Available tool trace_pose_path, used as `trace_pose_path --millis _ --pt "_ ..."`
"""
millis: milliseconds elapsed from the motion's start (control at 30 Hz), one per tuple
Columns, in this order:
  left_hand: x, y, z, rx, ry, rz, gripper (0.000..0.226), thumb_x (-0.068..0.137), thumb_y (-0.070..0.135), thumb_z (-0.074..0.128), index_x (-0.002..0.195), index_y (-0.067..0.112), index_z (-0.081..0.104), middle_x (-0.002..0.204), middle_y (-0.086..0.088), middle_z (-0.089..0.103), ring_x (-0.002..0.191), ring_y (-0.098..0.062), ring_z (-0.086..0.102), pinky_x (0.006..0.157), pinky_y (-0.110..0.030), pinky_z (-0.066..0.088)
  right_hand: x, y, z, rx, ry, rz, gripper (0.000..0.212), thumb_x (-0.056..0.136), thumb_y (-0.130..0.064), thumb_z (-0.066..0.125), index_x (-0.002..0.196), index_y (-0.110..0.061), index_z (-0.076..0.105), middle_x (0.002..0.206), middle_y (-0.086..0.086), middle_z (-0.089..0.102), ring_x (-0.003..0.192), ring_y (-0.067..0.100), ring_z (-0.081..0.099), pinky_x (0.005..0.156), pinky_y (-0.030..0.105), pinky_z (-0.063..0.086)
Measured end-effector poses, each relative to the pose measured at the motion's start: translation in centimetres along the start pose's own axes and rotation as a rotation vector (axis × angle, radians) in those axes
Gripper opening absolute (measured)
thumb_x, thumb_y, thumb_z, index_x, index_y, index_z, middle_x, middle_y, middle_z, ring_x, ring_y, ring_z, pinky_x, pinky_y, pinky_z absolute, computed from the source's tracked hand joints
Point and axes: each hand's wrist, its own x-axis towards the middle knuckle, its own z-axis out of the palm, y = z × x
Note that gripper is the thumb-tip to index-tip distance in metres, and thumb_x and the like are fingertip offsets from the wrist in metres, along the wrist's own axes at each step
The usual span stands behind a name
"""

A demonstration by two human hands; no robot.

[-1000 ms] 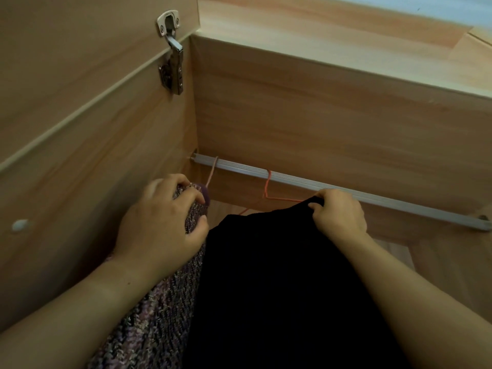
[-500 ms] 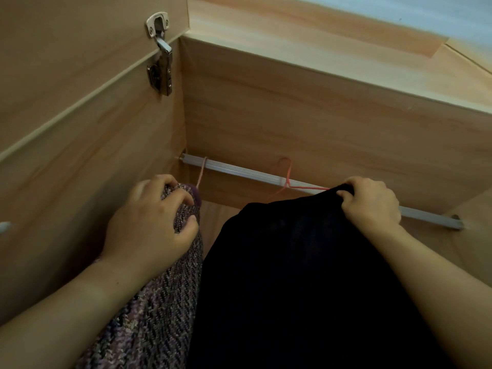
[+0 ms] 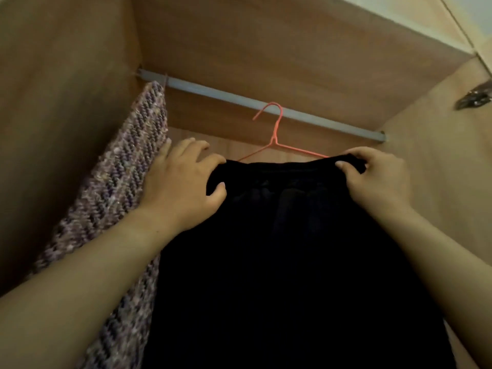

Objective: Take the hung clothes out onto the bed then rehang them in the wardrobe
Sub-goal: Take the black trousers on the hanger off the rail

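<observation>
Black garment (image 3: 287, 262) on coral hanger (image 3: 275, 134), top pinched by left hand (image 3: 181, 182) and right hand (image 3: 378, 179), purple knit (image 3: 127, 177) crowding its left.

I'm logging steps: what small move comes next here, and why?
Probably level the black garment on the pink hanger: the left hand and right hand each pinch its top edge, and the hook appears to sit over the rail.

The rail (image 3: 226, 98) carries a pink hanger (image 3: 277, 129) and a purple knit (image 3: 133, 161).
</observation>
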Motion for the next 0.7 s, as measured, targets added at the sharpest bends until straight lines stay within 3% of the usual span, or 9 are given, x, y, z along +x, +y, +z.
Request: trace_pose_path --millis 133,333,433,533,700 --pt "-1.2 3.2 1.8 -0.191 -0.020 -0.059 0.059 0.076 0.050 0.040 0.127 0.024 0.053 0.135 -0.007 0.047 0.127 -0.026 0.040 0.105 -0.046 0.035 -2.9 2.9 -5.0 0.052 -0.014 0.070 0.017 0.082 -0.030 0.066 0.097 -0.023 0.070 0.091 -0.005 0.071 0.086 0.019 0.065 0.077 0.028 0.048" --pt "-2.8 8.5 1.3 -0.407 -0.071 -0.100 0.065 0.078 0.055 0.037 0.136 0.027 0.042 0.141 -0.003 0.039 0.128 -0.026 0.038 0.105 -0.044 0.035 -5.3 5.3 -13.2 0.132 0.007 0.138 0.011 0.082 -0.022 0.067 0.093 -0.024 0.070 0.080 -0.014 0.064 0.075 0.003 0.059 0.069 0.008 0.041" --pt "-2.7 11.5 -1.4 -0.464 -0.039 -0.101 0.063 0.081 0.053 0.038 0.139 0.027 0.039 0.145 -0.002 0.035 0.132 -0.025 0.033 0.106 -0.042 0.033 -4.9 5.2 -17.6 0.182 0.048 0.155 0.012 0.082 -0.023 0.067 0.091 -0.031 0.067 0.079 -0.022 0.062 0.073 0.002 0.059 0.072 0.012 0.044" --pt "-2.2 14.3 -5.4 -0.510 0.001 -0.118 0.058 0.088 0.051 0.042 0.141 0.028 0.035 0.147 -0.001 0.031 0.134 -0.024 0.029 0.107 -0.042 0.030 -4.2 4.6 -22.4 0.245 0.067 0.192 0.012 0.083 -0.023 0.067 0.094 -0.029 0.067 0.081 -0.019 0.063 0.068 -0.006 0.058 0.067 0.003 0.040" --pt "-1.4 17.9 -13.6 -0.447 0.062 -0.129 0.053 0.094 0.044 0.045 0.143 0.028 0.032 0.146 -0.002 0.031 0.133 -0.026 0.029 0.105 -0.043 0.031 -3.0 3.4 -30.7 0.329 0.099 0.220 0.014 0.082 -0.022 0.069 0.092 -0.031 0.066 0.083 -0.015 0.065 0.074 -0.006 0.061 0.072 0.005 0.043"
